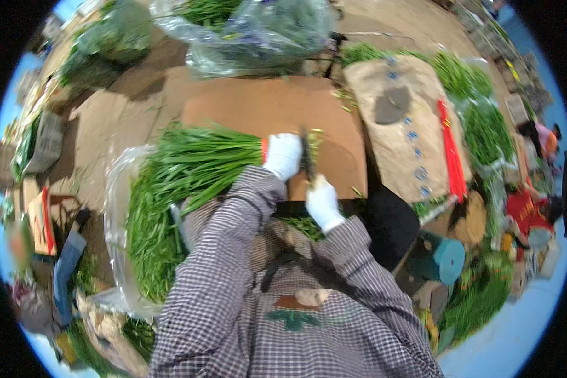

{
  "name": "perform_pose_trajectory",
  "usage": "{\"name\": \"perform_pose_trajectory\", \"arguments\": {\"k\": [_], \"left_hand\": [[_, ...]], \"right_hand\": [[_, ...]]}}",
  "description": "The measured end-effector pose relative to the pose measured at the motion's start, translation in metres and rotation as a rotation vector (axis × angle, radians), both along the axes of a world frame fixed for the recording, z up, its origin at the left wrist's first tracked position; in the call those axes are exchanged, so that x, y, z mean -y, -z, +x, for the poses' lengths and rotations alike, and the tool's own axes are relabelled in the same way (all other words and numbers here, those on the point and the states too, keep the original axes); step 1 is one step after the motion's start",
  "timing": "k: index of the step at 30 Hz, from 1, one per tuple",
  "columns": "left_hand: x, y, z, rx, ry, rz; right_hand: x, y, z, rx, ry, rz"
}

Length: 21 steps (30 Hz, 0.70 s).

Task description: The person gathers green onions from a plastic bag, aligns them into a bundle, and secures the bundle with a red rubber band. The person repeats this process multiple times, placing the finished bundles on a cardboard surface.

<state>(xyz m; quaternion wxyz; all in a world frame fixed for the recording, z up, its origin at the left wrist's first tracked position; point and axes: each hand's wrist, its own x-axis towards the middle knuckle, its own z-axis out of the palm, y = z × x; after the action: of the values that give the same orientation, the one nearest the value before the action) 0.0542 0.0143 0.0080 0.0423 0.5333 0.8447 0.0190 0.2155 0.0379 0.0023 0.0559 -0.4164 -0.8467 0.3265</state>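
My left hand (283, 155), in a white glove, grips a bunch of long green leafy stalks (212, 153) near its cut end. A red tie (264, 150) shows round the bunch just beside my fingers. In my white-gloved right hand (322, 201) is a knife (307, 156), its blurred blade pointing away from me, close against the stalk ends at my left hand. Small pale trimmings (315, 141) lie just right of the blade on a brown board (245, 101). The stalks' leaves spread leftward past the board's edge.
Loose greens fill a clear plastic bag (118, 222) at my left. Red ties (451, 151) lie on a brown paper sack (382, 141) to the right. A large bag of greens (260, 38) stands beyond the board, a teal cylinder (449, 261) at lower right. Other people sit at both sides.
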Motion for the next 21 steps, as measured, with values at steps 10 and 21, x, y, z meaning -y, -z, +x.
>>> {"name": "perform_pose_trajectory", "arguments": {"k": [10, 21], "left_hand": [[-0.002, 0.013, -0.001, -0.037, -0.007, -0.010], [-0.009, 0.004, 0.000, -0.043, 0.008, -0.120]], "right_hand": [[-0.020, 0.023, -0.011, -0.008, -0.044, 0.018], [-0.029, 0.023, -0.038, 0.134, -0.007, -0.149]]}}
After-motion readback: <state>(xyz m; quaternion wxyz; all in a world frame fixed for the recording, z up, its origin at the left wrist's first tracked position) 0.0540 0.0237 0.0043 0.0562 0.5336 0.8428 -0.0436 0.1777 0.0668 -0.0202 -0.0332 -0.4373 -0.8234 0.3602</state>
